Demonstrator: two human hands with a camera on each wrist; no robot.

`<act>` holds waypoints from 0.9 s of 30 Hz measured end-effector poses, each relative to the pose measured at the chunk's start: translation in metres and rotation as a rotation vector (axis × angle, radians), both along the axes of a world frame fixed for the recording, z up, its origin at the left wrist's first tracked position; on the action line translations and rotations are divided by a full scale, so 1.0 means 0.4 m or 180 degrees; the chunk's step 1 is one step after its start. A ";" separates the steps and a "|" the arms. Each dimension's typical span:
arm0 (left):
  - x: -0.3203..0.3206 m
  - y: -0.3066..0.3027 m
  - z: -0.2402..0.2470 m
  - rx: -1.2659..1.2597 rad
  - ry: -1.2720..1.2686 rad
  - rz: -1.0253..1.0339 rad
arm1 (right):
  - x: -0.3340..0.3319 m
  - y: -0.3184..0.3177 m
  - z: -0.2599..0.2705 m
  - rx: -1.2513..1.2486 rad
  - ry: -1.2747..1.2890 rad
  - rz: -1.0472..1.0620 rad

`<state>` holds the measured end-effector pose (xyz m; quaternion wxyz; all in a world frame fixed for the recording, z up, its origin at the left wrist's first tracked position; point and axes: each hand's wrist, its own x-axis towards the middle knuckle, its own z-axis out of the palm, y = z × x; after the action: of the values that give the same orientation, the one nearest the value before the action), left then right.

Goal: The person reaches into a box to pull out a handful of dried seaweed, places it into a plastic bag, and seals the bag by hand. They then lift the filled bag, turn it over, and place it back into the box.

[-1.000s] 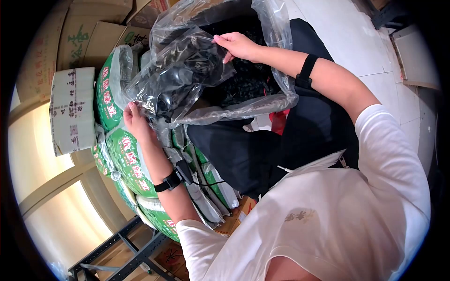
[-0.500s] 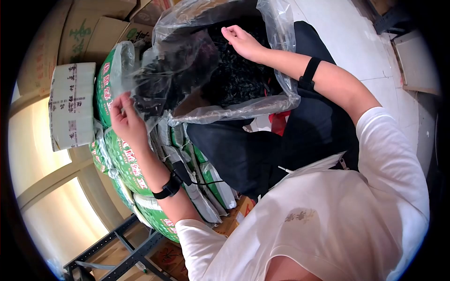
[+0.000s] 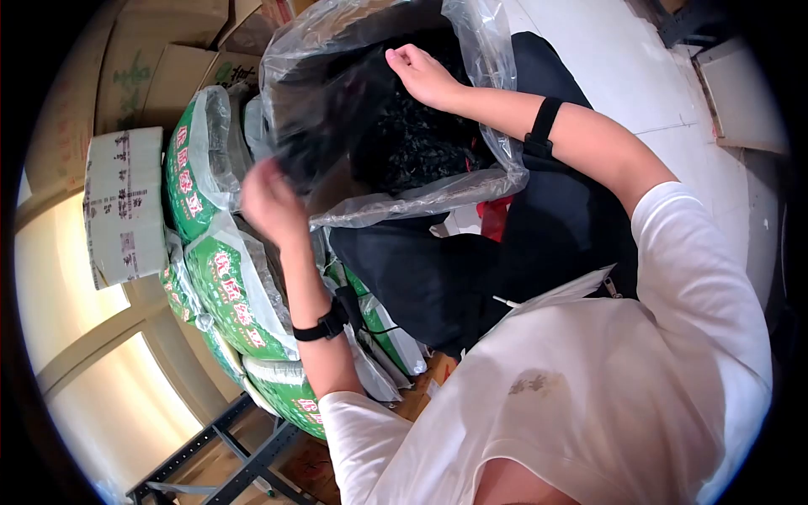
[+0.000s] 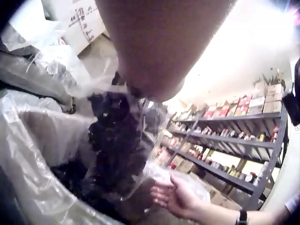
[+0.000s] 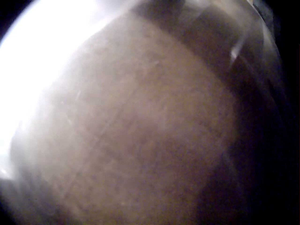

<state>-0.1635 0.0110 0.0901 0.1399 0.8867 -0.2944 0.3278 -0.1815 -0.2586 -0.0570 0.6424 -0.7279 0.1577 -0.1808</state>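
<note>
In the head view my left hand point(image 3: 273, 202) is blurred, raised beside the left rim of a large box lined with clear plastic. It grips the top of a clear plastic bag point(image 4: 147, 117) that hangs in the left wrist view, dark crinkled pieces showing through it. My right hand point(image 3: 425, 77) is over the box; from the left wrist side its fingers look extended and loose, close to the bag's lower end. Loose black crinkled pieces point(image 3: 412, 143) lie inside the box liner point(image 3: 396, 207). The right wrist view is a brown blur, its hand hidden.
Green-and-white printed sacks point(image 3: 227, 282) are stacked left of the box, with a white carton point(image 3: 126, 206) beyond them. Brown cartons point(image 3: 181, 80) stand behind. A grey metal frame point(image 3: 219, 446) is at lower left, and loaded shelves point(image 4: 225, 145) appear in the left wrist view.
Earlier both hands held the bag spread between them; the right hand has let go of it. The left hand dipped outward, then swung back right towards the box with the bag.
</note>
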 end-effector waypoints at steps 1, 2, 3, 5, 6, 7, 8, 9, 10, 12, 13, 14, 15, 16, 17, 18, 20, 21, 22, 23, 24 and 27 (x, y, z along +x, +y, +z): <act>0.005 -0.001 -0.032 0.0278 0.0555 -0.0240 | 0.005 0.005 0.000 -0.0055 -0.0033 0.0020; 0.002 -0.004 -0.063 0.0661 -0.0217 -0.0300 | 0.008 0.008 -0.002 -0.0086 -0.0009 0.0029; 0.004 -0.013 -0.058 0.0654 -0.0252 -0.0308 | 0.017 0.011 -0.002 -0.0094 -0.0042 0.0018; 0.008 -0.033 -0.054 -0.0386 -0.0268 0.0179 | 0.015 0.015 -0.021 -0.0032 -0.0002 -0.0116; 0.016 -0.037 -0.046 -0.0389 -0.0123 0.0026 | 0.012 0.009 -0.024 -0.0010 -0.0011 -0.0042; 0.010 -0.040 -0.044 -0.0377 -0.0092 0.0055 | 0.007 0.013 -0.033 0.0001 0.0021 -0.0016; 0.009 -0.047 -0.037 -0.0420 0.0216 -0.0059 | 0.010 0.012 -0.032 -0.0096 0.0027 -0.0066; 0.015 -0.054 -0.030 -0.0466 0.0505 -0.0190 | 0.017 0.009 -0.027 -0.0196 0.0011 -0.0132; 0.023 -0.053 -0.025 -0.0374 0.0482 -0.0359 | 0.017 0.008 -0.023 -0.0279 0.0004 -0.0068; 0.012 -0.065 -0.003 -0.0375 0.0693 -0.0366 | 0.006 0.015 -0.007 -0.0563 -0.0312 0.0165; 0.007 -0.071 0.003 -0.0388 0.0917 -0.0366 | -0.005 0.020 0.006 -0.0860 -0.0616 0.0404; 0.009 -0.073 -0.001 -0.0386 0.0919 -0.0371 | -0.015 0.024 0.019 -0.0885 -0.0765 0.0668; 0.013 -0.076 -0.006 -0.0258 0.0969 -0.0573 | -0.029 0.028 0.037 -0.0404 -0.0553 0.1223; 0.014 -0.080 -0.009 -0.0132 0.1018 -0.0764 | -0.030 0.031 0.030 -0.0684 -0.0803 0.1315; 0.008 -0.088 -0.017 -0.0032 0.1041 -0.0888 | -0.033 0.034 0.025 -0.0966 -0.1054 0.1410; 0.002 -0.101 -0.018 0.0121 0.1056 -0.0938 | -0.043 0.032 0.043 -0.0859 -0.1069 0.1598; 0.001 -0.112 -0.033 0.0292 0.1214 -0.0926 | -0.036 0.030 0.028 -0.0887 -0.1075 0.1671; 0.001 -0.117 -0.035 0.0285 0.1212 -0.0920 | -0.034 0.027 0.026 -0.0918 -0.1080 0.1720; 0.000 -0.123 -0.036 0.0202 0.1332 -0.0938 | -0.035 0.023 0.026 -0.0783 -0.0954 0.1782; -0.001 -0.126 -0.035 0.0119 0.1451 -0.0955 | -0.033 0.021 0.024 -0.0787 -0.0954 0.1786; 0.001 -0.119 -0.029 0.0165 0.1582 -0.0900 | -0.029 0.018 0.021 -0.0767 -0.0890 0.1726; 0.017 -0.092 -0.026 -0.0053 0.1108 -0.0819 | -0.020 0.017 0.014 -0.0694 -0.0830 0.1544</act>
<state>-0.1566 -0.0260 0.0798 0.2367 0.8839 -0.3739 0.1517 -0.1895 -0.2517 -0.0512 0.5996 -0.7797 -0.1251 -0.1299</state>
